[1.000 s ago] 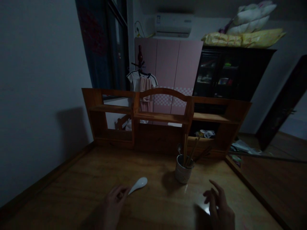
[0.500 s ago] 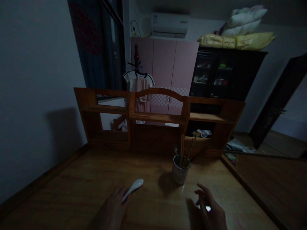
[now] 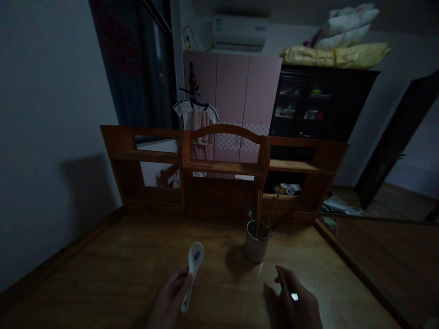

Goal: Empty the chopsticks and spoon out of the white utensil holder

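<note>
My left hand [image 3: 169, 299] is closed round the handle of a white ceramic spoon [image 3: 192, 270] with a small blue mark in its bowl; the spoon is raised off the wooden table [image 3: 113, 265], bowl up and facing me. My right hand [image 3: 295, 304] hovers low over the table at the lower right, fingers loosely apart and holding nothing. A white ribbed cup [image 3: 255, 246] with chopsticks and a metal spoon stands a little beyond and between the hands, closer to the right one.
A wooden shelf unit [image 3: 222, 167] runs along the table's far edge. A raised wooden rim [image 3: 356, 269] borders the table on the right, a grey wall on the left. Behind stand a pink wardrobe [image 3: 233, 100] and a dark cabinet [image 3: 318, 105].
My left hand has lifted the spoon from the table and turned it upright, bowl toward me. My right hand has drifted slightly left and down.
</note>
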### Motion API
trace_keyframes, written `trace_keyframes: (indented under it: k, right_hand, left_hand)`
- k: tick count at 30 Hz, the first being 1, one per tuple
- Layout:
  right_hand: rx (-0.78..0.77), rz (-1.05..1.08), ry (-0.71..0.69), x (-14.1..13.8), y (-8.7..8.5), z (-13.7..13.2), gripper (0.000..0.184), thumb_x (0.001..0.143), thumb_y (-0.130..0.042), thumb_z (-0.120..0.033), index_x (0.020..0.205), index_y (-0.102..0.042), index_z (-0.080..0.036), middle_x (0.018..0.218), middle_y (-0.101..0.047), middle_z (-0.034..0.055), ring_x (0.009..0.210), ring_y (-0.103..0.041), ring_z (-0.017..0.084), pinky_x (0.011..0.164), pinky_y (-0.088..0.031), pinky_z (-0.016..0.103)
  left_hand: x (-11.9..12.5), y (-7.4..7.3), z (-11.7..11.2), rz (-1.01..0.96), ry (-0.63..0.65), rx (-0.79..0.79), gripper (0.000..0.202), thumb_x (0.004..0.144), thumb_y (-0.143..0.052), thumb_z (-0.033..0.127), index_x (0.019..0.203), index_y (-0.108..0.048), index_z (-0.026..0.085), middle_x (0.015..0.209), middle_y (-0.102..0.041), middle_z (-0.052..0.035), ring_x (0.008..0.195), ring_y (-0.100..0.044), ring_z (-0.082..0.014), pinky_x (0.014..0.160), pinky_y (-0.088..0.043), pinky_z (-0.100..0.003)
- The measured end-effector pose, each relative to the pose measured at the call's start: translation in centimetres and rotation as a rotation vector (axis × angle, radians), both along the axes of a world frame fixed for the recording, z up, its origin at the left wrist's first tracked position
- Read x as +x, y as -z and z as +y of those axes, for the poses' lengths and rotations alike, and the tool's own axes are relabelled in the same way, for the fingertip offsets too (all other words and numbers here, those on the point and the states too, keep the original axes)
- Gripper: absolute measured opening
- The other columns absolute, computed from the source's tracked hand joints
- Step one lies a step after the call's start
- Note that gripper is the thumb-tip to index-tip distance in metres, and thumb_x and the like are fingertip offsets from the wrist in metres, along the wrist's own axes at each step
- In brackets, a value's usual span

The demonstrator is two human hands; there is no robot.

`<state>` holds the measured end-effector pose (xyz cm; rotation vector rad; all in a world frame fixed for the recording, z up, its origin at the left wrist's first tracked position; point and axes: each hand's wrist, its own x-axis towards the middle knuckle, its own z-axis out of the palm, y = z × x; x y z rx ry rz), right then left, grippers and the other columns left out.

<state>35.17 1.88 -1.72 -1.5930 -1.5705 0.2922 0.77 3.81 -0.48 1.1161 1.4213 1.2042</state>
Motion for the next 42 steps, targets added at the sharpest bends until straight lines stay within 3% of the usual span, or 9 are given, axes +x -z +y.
trace_keyframes:
  k: [4,9,17,21,25,31,34,39,42]
  right_hand:
    - [0.002,-0.052,-0.042,-0.1,-0.3,-0.1,0.043,0.093,-0.042,-0.055,0.101,-0.069,-0.023,0.082,-0.074,0.0063,0.069,-0.071,0.019,0.058,-0.054,0.022]
    - [-0.011,-0.075,-0.026,-0.4,-0.5,-0.3,0.054,0.092,-0.036,-0.063,0.092,-0.07,-0.021,0.076,-0.073,0.0068,0.065,-0.069,0.018,0.059,-0.053,0.023]
    - [-0.052,-0.072,0.02,-0.9,-0.6,-0.3,0.055,0.094,-0.032,-0.061,0.084,-0.067,-0.02,0.073,-0.071,0.0067,0.064,-0.067,0.019,0.063,-0.051,0.026]
    - [-0.073,-0.073,0.021,-0.8,-0.4,-0.2,0.049,0.096,-0.034,-0.057,0.084,-0.066,-0.021,0.075,-0.071,0.0057,0.065,-0.067,0.018,0.063,-0.051,0.025]
    - [-0.053,-0.069,0.001,-0.7,0.0,-0.1,0.046,0.096,-0.037,-0.055,0.086,-0.066,-0.021,0.076,-0.071,0.0059,0.065,-0.067,0.019,0.062,-0.051,0.025]
    - [-0.065,-0.039,0.005,-0.8,-0.1,-0.3,0.046,0.096,-0.037,-0.055,0.086,-0.066,-0.021,0.077,-0.071,0.0057,0.067,-0.067,0.018,0.065,-0.051,0.025]
    - [-0.081,-0.042,0.009,-0.9,-0.3,-0.3,0.047,0.095,-0.037,-0.056,0.083,-0.065,-0.021,0.076,-0.07,0.0055,0.067,-0.067,0.018,0.065,-0.051,0.025]
    - [-0.076,-0.059,0.002,-0.8,-0.2,-0.2,0.045,0.096,-0.036,-0.054,0.083,-0.064,-0.022,0.076,-0.07,0.0044,0.069,-0.068,0.018,0.063,-0.049,0.023]
    - [-0.073,-0.072,0.01,-0.8,-0.1,-0.2,0.046,0.095,-0.037,-0.055,0.081,-0.065,-0.022,0.073,-0.07,0.0041,0.067,-0.067,0.018,0.064,-0.05,0.024]
  left_hand:
    - [1.7,-1.3,-1.3,-0.184,-0.05,-0.045,0.055,0.063,-0.073,0.061,0.096,-0.065,0.017,0.077,-0.077,-0.0077,0.077,-0.072,-0.0272,0.067,-0.055,-0.031]
    - [2.3,-2.1,-1.8,-0.233,-0.017,-0.063,0.05,0.06,-0.078,0.054,0.092,-0.069,0.016,0.08,-0.077,-0.0086,0.079,-0.072,-0.0273,0.07,-0.056,-0.032]
    - [2.7,0.1,-1.2,-0.381,-0.008,-0.031,0.053,0.055,-0.087,0.041,0.097,-0.065,0.017,0.082,-0.078,-0.0072,0.073,-0.072,-0.0239,0.063,-0.054,-0.029]
    - [3.1,0.8,-1.2,-0.453,-0.005,0.028,0.054,0.05,-0.091,0.034,0.097,-0.071,0.017,0.093,-0.078,-0.0121,0.071,-0.071,-0.0238,0.061,-0.053,-0.029]
    - [3.2,1.0,-1.6,-0.604,0.044,0.008,0.054,0.055,-0.089,0.028,0.106,-0.072,0.022,0.121,-0.07,-0.0134,0.085,-0.072,-0.025,0.071,-0.056,-0.031]
    - [2.9,0.9,-1.6,-0.698,0.206,0.048,0.051,0.068,-0.082,0.017,0.116,-0.067,0.025,0.139,-0.057,-0.0106,0.119,-0.059,-0.0306,0.099,-0.049,-0.039]
    - [3.0,0.8,-1.5,-0.722,0.203,0.066,0.054,0.067,-0.083,0.015,0.117,-0.066,0.024,0.135,-0.06,-0.0113,0.12,-0.058,-0.0319,0.1,-0.049,-0.041]
    - [4.0,-0.1,-2.2,-0.741,0.059,-0.025,0.08,0.059,-0.086,0.02,0.132,-0.053,0.019,0.105,-0.075,-0.0133,0.104,-0.068,-0.033,0.095,-0.052,-0.043]
    - [4.6,-1.2,-2.9,-0.722,0.001,-0.083,0.088,0.057,-0.087,0.025,0.136,-0.049,0.02,0.106,-0.075,-0.0142,0.102,-0.069,-0.034,0.092,-0.054,-0.042]
